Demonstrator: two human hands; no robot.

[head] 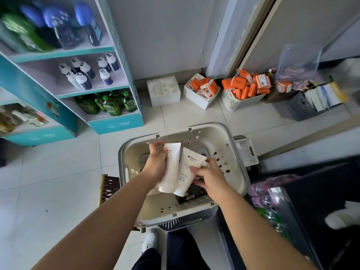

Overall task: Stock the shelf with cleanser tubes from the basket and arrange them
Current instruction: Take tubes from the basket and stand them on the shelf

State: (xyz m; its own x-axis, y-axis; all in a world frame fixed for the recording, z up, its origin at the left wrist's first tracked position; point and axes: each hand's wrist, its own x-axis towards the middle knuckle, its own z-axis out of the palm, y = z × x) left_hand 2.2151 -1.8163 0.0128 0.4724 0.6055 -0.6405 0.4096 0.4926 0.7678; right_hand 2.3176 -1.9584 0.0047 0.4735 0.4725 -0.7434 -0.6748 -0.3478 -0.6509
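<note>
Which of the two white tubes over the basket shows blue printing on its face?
The right-hand tube, held by the right hand: it shows a dark logo and blue text. The tube in the left hand looks almost plain white.

1. Basket (238, 158), lower centre: smooth matt beige plastic, perforated walls.
2. Cleanser tubes (171, 168): white, soft-sheen plastic.
3. Floor (58, 182): glossy pale tile.
4. Shelf (116, 124), upper left: printed teal board.
</note>
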